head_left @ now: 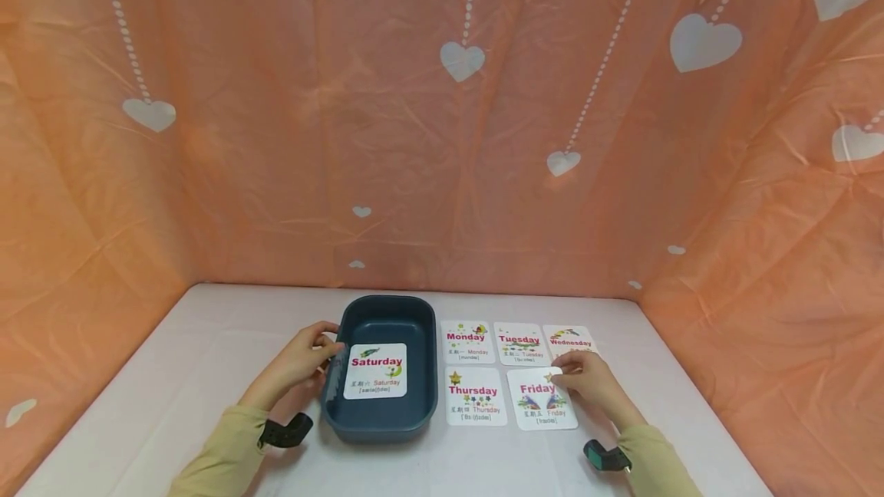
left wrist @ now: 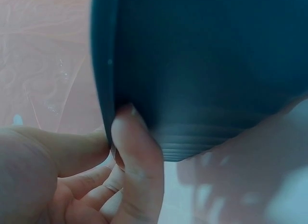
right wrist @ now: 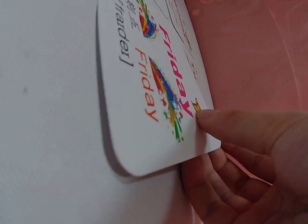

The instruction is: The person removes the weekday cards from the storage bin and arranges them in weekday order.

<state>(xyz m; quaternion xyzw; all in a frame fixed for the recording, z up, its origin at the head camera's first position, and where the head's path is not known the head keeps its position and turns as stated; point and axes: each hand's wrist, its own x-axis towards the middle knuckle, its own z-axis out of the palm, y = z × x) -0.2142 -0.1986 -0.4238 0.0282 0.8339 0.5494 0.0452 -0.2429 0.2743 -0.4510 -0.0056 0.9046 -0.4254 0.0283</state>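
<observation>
My left hand (head_left: 304, 355) pinches the left rim of a dark blue-grey plastic tray (head_left: 380, 429), thumb and finger on either side of the edge in the left wrist view. Inside the tray lies a white Saturday card (head_left: 376, 371). To the right, my right hand (head_left: 588, 378) pinches the upper right corner of the Friday card (head_left: 542, 399), thumb on its printed face and fingers beneath. In the right wrist view the near edge of this Friday card (right wrist: 144, 152) casts a thin shadow on the tabletop. Part of the Wednesday card (head_left: 569, 338) is hidden behind the right hand.
Right of the tray, the Monday card (head_left: 467, 342) and Tuesday card (head_left: 520, 344) lie in the back row with Wednesday. The Thursday card (head_left: 476, 397) lies in front of Monday. An orange curtain with white hearts (head_left: 387, 136) encloses the white table (head_left: 228, 328) behind and at both sides.
</observation>
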